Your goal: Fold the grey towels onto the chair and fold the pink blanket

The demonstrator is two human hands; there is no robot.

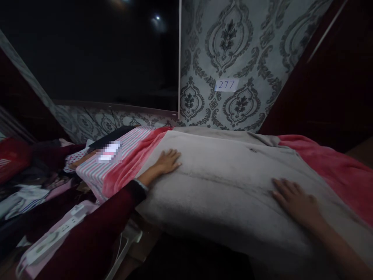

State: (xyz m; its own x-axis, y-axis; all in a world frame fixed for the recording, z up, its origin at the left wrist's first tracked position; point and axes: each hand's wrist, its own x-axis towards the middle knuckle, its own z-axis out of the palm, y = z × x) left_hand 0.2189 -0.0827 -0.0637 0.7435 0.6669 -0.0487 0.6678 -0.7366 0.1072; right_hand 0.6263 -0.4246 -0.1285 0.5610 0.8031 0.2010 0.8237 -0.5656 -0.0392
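A light grey cloth (215, 159) lies spread over a raised surface in front of me, with a crease running across it and its near side hanging over the edge. My left hand (169, 161) rests flat on its left part, fingers spread. On the right part my right hand (297, 200) lies palm down with the fingers stretched out. Neither hand grips anything. Red plush fabric (329, 159) shows beyond the grey cloth at the right, and more of the same red fabric (125, 171) at the left beside a striped cloth (134, 142).
A power strip (52, 241) lies at the lower left near piled clothes (26, 198). A large dark screen (101, 54) hangs on the patterned wall (227, 35), with a paper marked 277 (226, 84). A blurred-out item (109, 152) sits on the striped cloth.
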